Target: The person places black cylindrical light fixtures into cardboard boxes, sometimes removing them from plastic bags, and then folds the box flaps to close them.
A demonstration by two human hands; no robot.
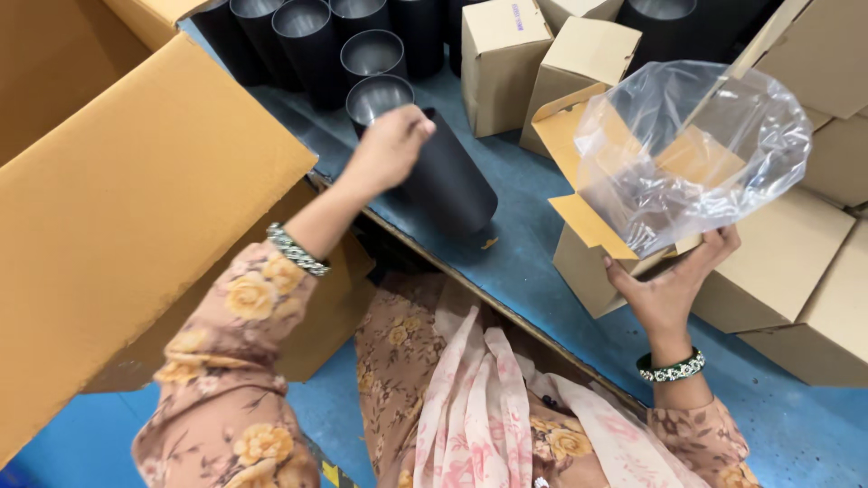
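At the worktop's (533,244) near edge, my left hand (391,145) grips a black cylinder (443,181); my right hand's (674,285) fingers hold the bag-lined carton (601,253), still empty.

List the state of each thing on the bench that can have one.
Black cylinder: tilted, gripped by the left hand.
Other black cylinders: upright, open tops.
Open box: flaps up, lined with the bag, steadied by the right hand.
Plastic bag: mouth spread open, empty.
Small boxes: closed.
Large carton: flap open.
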